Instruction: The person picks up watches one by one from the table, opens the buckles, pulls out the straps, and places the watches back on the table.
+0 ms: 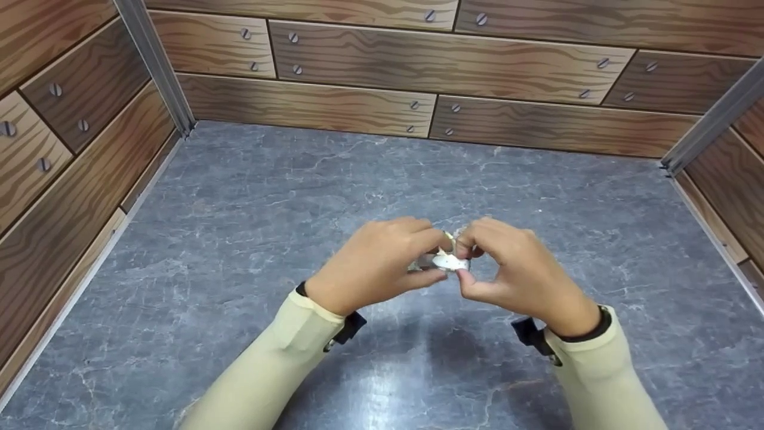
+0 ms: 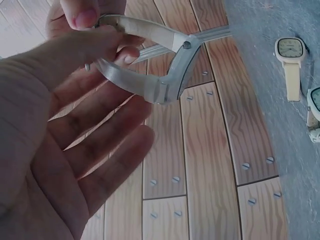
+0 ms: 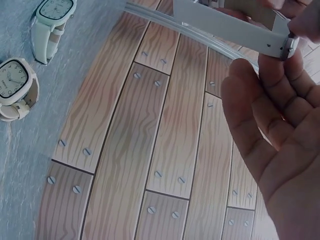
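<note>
Between both hands, above the grey tabletop, is a white wristwatch with its strap bent into a loop. My left hand pinches the strap with thumb and fingers; its other fingers spread behind the loop in the left wrist view. My right hand grips the strap from the opposite side, fingertips at the metal buckle. In the left wrist view the watch case is seen edge-on, its dial turned away. Fingers partly cover the buckle end.
A cream watch and part of another watch lie on the marbled tabletop. In the right wrist view, a pale green watch and a cream-white one show. Wood-plank panels border the table.
</note>
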A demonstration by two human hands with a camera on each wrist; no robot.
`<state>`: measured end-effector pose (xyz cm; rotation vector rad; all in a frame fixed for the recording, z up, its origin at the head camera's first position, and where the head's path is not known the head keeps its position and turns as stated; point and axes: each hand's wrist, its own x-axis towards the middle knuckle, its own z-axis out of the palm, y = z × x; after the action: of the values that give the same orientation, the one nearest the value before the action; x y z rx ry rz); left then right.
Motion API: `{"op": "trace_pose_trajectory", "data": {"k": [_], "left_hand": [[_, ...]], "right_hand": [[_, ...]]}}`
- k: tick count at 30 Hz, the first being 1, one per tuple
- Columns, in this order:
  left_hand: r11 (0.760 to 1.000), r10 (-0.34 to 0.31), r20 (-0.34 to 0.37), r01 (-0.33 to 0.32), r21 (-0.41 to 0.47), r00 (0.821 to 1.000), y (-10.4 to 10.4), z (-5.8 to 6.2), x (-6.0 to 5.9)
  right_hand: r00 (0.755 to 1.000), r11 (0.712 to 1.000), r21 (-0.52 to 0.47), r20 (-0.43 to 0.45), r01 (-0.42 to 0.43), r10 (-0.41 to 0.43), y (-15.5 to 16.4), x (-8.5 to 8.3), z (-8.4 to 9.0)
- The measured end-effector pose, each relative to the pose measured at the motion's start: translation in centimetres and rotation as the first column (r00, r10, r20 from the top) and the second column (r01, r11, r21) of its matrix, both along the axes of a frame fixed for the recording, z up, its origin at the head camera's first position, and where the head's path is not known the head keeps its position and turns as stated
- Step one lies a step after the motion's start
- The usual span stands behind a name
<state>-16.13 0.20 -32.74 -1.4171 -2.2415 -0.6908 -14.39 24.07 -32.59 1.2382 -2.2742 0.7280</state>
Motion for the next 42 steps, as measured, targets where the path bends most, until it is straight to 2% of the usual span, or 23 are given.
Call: {"op": "trace_pose_trajectory", "data": {"k": [6,10,18,24,28,33,37,42], "left_hand": [[0.998,-0.011,-0.067,0.016,0.068,0.998,0.13,0.2,0.01],[0.997,-0.016,-0.09,0.023,0.071,0.996,0.25,0.25,0.09],[0.999,-0.014,-0.064,0.016,0.029,0.998,0.48,0.15,0.33],[1.0,0.004,-0.057,-0.002,0.021,0.998,0.61,0.04,0.4],[1.0,0.0,-0.052,0.001,0.02,0.999,0.72,0.02,0.39],[1.0,-0.007,-0.058,0.008,0.014,0.998,0.69,0.0,0.35],[1.0,-0.019,-0.049,0.02,0.01,0.999,0.64,0.04,0.36],[0.999,-0.044,-0.009,0.044,0.008,0.999,0.53,0.21,0.35]], "right_hand": [[1.0,1.0,-0.02,-0.014,0.007,-0.008,-0.15,0.03,0.2],[0.999,1.0,-0.006,-0.052,0.004,-0.004,-0.26,-0.02,0.03],[1.0,1.0,0.029,-0.024,0.003,-0.002,-0.39,0.14,-0.37],[0.997,0.999,0.042,0.073,0.011,-0.014,-0.34,0.34,-0.18],[0.985,0.999,0.043,0.17,0.017,-0.024,-0.19,0.58,-0.01],[0.969,0.999,0.032,0.245,0.019,-0.026,-0.09,0.75,0.14],[0.961,1.0,0.015,0.276,-0.002,-0.002,-0.01,0.77,0.16],[0.952,0.997,-0.034,0.299,-0.063,0.07,0.11,0.64,0.05]]}}
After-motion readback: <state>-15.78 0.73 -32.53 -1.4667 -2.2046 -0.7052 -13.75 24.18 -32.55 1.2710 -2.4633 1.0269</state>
